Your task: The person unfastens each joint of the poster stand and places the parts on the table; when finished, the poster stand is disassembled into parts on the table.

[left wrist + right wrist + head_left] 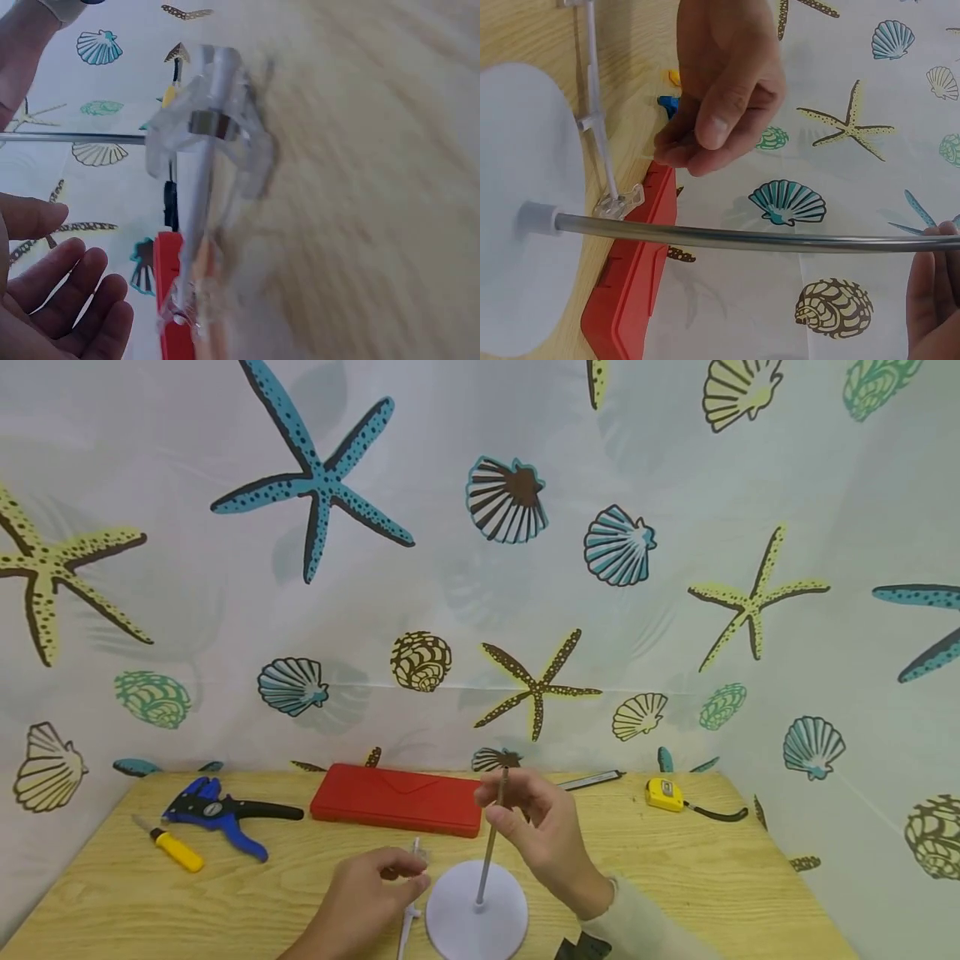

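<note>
A round white base (457,922) stands on the table with a thin metal rod (489,852) rising upright from its central socket. My right hand (551,839) is at the rod's upper end, thumb and fingers about it; in the right wrist view its fingers (930,300) meet the rod at the right edge. My left hand (367,893) is left of the base, fingers loosely bent and holding nothing. Beside and partly behind that hand lies a slim white plastic stick (406,935) with clear plastic arms (251,150) at its ends, blurred in the left wrist view.
A red case (397,802) lies at the back. To the left are a blue wire stripper (217,814) and a yellow-handled screwdriver (180,852). A yellow tape measure (663,794) and a grey strip-like tool (592,780) lie at back right. Patterned curtain (450,585) encloses the table.
</note>
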Demonstrator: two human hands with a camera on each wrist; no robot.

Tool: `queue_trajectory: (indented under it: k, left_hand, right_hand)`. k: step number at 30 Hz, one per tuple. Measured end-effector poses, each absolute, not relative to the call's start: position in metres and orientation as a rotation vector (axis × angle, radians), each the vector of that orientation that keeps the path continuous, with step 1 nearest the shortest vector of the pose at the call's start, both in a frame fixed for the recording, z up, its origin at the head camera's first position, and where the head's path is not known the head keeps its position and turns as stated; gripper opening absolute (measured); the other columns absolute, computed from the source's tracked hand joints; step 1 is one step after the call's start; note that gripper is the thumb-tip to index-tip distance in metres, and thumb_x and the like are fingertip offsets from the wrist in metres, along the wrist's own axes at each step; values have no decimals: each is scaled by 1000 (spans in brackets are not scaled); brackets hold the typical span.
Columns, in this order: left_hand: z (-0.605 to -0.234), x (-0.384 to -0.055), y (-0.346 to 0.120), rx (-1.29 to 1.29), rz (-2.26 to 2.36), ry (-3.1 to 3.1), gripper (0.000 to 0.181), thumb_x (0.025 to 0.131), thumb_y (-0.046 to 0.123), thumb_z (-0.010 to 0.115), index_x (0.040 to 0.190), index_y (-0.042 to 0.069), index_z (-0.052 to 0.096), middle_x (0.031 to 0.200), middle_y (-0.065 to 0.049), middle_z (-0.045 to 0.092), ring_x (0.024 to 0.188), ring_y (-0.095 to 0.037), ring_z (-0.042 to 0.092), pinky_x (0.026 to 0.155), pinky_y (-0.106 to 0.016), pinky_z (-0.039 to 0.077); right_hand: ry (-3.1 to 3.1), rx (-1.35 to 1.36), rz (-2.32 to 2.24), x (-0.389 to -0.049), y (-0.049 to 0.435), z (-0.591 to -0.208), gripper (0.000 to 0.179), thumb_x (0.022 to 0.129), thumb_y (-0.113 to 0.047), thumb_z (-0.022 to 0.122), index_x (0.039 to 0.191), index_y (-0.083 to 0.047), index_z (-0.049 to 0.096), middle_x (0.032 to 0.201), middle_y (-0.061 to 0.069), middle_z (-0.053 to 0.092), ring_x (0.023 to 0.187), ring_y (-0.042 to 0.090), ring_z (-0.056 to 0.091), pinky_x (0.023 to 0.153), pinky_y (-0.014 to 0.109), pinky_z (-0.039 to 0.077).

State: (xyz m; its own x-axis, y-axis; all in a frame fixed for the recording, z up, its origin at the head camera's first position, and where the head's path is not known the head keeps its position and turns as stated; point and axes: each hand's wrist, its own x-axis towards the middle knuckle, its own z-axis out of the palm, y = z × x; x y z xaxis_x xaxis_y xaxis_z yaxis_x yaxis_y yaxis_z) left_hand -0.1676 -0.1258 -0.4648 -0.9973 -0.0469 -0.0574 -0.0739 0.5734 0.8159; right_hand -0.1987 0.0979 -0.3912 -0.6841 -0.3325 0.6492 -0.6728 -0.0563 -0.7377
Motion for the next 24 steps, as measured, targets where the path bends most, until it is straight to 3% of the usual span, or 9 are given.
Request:
queue_trajectory:
  k: [5, 12, 24]
  left_hand:
    - [-458, -168, -111, 69, 1458, 2756, 23, 84, 27, 82, 105, 19, 77, 104, 5, 76, 105, -17, 67, 95, -51, 55]
    - [-462, -173, -96, 383, 1471, 2761, 30, 82, 23, 84, 108, 10, 76, 105, -3, 76, 99, -21, 68, 88, -46, 59]
    - [-473, -179, -84, 443, 1429, 2654, 27, 83, 22, 81, 107, 12, 76, 103, -2, 77, 96, -20, 67, 83, -43, 59]
  right_hand:
    - [-2037, 1135, 1723, -201, 103, -400, 39, 93, 5, 65, 131, -2, 59, 111, 24, 67, 105, 14, 67, 90, 30, 58]
    - [-2137, 1173, 1628, -205, 108, -419, 51, 88, -4, 76, 135, -4, 57, 117, 17, 68, 110, 20, 67, 90, 35, 59]
    - [-2317, 1166, 1536, -208, 115, -443, 54, 81, -3, 83, 130, -10, 61, 117, 11, 72, 110, 28, 68, 86, 37, 61]
